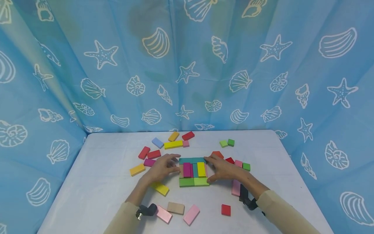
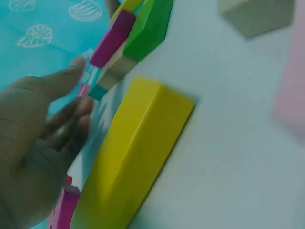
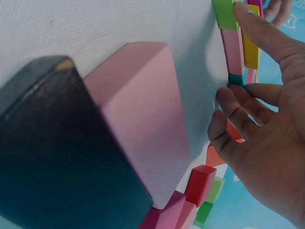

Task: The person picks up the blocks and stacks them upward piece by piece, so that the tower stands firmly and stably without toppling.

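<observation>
Blue cloth (image 1: 190,94), printed with white shells and starfish, hangs behind and to both sides of a white surface (image 1: 102,188) that fills the lower part of the frame. Near its middle sits a low rectangular assembly of coloured blocks: a teal bar (image 1: 192,160) along the far edge, a green block (image 1: 186,182) and a light green block (image 1: 201,182) end to end along the near edge, with a magenta block (image 1: 187,170) and a yellow block (image 1: 201,169) lying on top between them.

Left of the assembly, the person's left hand (image 1: 163,167) is loosely bent, thumb and fingers apart, holding nothing; its fingertips are just beside that end (whether they touch it, one cannot tell). At the other end the right hand (image 1: 223,167) is spread wide without a grip, its thumb touching the light green block and its forefinger at the end of the teal bar.

Loose pieces lie around. A second yellow block (image 1: 160,188) rests below the left wrist, a wooden block (image 1: 176,208) lies at lower centre, and a small red block (image 1: 226,210) sits at lower right. A blue block (image 1: 157,143) lies above and left of the assembly, and two small green blocks (image 1: 231,142) touch above and right of it.
</observation>
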Motion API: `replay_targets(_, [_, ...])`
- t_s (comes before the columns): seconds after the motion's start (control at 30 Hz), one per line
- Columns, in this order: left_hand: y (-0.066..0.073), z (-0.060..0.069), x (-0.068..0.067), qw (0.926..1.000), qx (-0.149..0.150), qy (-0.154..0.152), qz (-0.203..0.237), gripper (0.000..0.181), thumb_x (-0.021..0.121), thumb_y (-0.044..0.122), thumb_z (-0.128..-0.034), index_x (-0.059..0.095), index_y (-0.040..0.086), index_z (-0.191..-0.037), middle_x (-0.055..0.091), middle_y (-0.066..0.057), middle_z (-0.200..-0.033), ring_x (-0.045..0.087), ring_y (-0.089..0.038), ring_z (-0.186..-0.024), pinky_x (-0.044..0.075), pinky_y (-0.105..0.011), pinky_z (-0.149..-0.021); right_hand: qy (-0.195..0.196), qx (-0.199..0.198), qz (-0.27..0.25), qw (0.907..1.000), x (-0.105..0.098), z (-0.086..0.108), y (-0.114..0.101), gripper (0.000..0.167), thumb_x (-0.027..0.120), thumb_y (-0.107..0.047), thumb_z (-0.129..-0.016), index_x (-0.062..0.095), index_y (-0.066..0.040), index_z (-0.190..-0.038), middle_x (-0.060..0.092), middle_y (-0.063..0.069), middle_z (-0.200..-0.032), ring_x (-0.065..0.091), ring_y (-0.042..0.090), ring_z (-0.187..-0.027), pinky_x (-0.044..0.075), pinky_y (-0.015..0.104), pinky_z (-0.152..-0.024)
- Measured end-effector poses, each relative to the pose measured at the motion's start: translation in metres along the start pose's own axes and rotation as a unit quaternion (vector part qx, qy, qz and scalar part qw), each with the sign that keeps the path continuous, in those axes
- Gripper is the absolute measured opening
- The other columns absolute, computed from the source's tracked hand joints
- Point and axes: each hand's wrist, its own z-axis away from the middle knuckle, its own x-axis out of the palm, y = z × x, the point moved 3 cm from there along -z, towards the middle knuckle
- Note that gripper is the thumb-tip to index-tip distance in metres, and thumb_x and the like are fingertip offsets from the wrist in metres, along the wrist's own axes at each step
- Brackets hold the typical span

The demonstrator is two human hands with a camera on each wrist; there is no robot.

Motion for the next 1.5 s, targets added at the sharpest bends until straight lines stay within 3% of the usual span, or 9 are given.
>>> replay_targets(0.13, [-0.004,-0.012,-0.015,0.9962,-0.008,0.081,-0.03,0.049,0.076,0.033,-0.0906,0.06,0.027,-0.136,0.064,0.006,-0.123,0.061,-0.015,-0.108,0.055,-0.039,-0.091,-0.001,-0.007,0.003,1.0,0.0,0.0,-0.002,0.104,0.09,-0.043,-0.07,0.037,-0.019,-0.156,0.037,0.008,-0.157,0.035,0.029,-0.143,0.051,0.051,-0.098])
replay_targets(0.3, [-0.014,-0.03,-0.03,0.9805,-0.044,0.158,-0.108,0.051,0.076,0.032,-0.0902,0.06,0.025,-0.138,0.063,0.001,-0.13,0.052,-0.022,-0.122,0.048,-0.045,-0.101,0.0,-0.01,-0.001,0.9999,0.0,0.001,-0.003,0.103,0.09,-0.043,-0.071,0.038,-0.019,-0.156,0.038,0.008,-0.157,0.035,0.029,-0.143,0.051,0.052,-0.098])
replay_targets(0.53, [-0.033,-0.043,-0.036,0.9653,-0.084,0.188,-0.16,0.057,0.077,0.03,-0.0897,0.057,0.021,-0.143,0.061,-0.008,-0.138,0.043,-0.032,-0.121,0.04,-0.049,-0.1,-0.004,-0.015,-0.002,0.9999,0.003,0.001,-0.002,0.104,0.09,-0.044,-0.071,0.036,-0.021,-0.156,0.037,0.007,-0.158,0.036,0.028,-0.142,0.052,0.051,-0.098])
replay_targets(0.87, [-0.031,-0.042,-0.032,0.951,-0.075,0.229,-0.193,0.036,0.08,0.031,-0.0871,0.073,0.018,-0.12,0.063,-0.009,-0.127,0.046,-0.032,-0.118,0.038,-0.051,-0.096,-0.004,-0.013,-0.006,0.9999,0.002,0.001,-0.003,0.103,0.09,-0.043,-0.071,0.037,-0.021,-0.156,0.037,0.007,-0.158,0.035,0.029,-0.143,0.051,0.051,-0.098])
replay_targets(1.07, [-0.022,-0.03,-0.029,0.9592,-0.046,0.228,-0.161,0.037,0.082,0.032,-0.0853,0.073,0.021,-0.12,0.071,-0.001,-0.112,0.052,-0.025,-0.106,0.04,-0.045,-0.092,-0.003,-0.006,-0.001,1.0,0.002,0.001,-0.002,0.103,0.09,-0.044,-0.07,0.038,-0.022,-0.156,0.038,0.007,-0.157,0.037,0.028,-0.142,0.051,0.05,-0.098])
replay_targets(1.23, [-0.006,-0.019,-0.027,0.9645,-0.025,0.226,-0.134,0.037,0.08,0.034,-0.0863,0.072,0.026,-0.121,0.071,0.004,-0.112,0.056,-0.02,-0.099,0.047,-0.041,-0.089,-0.007,-0.003,0.007,1.0,-0.001,0.002,-0.002,0.103,0.09,-0.044,-0.07,0.037,-0.023,-0.156,0.037,0.006,-0.157,0.037,0.028,-0.142,0.052,0.05,-0.098])
replay_targets(1.37, [0.008,-0.008,-0.018,0.9728,-0.005,0.209,-0.101,0.038,0.08,0.038,-0.0854,0.071,0.032,-0.122,0.069,0.01,-0.116,0.059,-0.016,-0.102,0.051,-0.041,-0.089,-0.01,0.0,0.009,0.9999,-0.002,0.003,-0.002,0.103,0.09,-0.044,-0.071,0.036,-0.023,-0.157,0.037,0.006,-0.158,0.036,0.028,-0.142,0.051,0.051,-0.098])
replay_targets(1.5, [0.014,0.001,-0.005,0.9792,0.017,0.186,-0.08,0.04,0.081,0.042,-0.0829,0.07,0.036,-0.121,0.068,0.016,-0.118,0.059,-0.012,-0.106,0.049,-0.045,-0.098,-0.008,0.004,0.011,0.9999,-0.002,0.002,0.0,0.103,0.089,-0.045,-0.071,0.036,-0.025,-0.157,0.037,0.005,-0.158,0.037,0.026,-0.142,0.05,0.05,-0.1])
